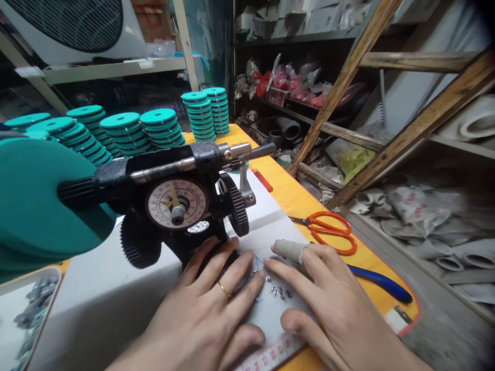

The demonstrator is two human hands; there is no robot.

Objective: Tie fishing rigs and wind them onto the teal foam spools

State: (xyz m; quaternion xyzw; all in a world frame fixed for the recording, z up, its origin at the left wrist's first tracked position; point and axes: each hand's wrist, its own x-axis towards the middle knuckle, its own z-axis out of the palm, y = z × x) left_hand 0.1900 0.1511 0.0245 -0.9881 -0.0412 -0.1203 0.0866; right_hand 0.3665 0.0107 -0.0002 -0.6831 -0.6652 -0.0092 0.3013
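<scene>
My left hand lies with its fingers stretched out at the base of a black hand-cranked winding machine with a numbered dial. A gold ring is on one of its fingers. My right hand is spread over the white paper, one finger wrapped in a grey-beige covering. Between the two hands lies a small heap of shiny metal bits, too small to name. Both hands appear to hold nothing. A pink-and-white measuring tape runs below them.
Orange-handled scissors and a blue handle lie right of my hand. Stacks of green spools stand behind the machine. A large green disc and a white tray are at left. A wooden ladder leans beyond the table.
</scene>
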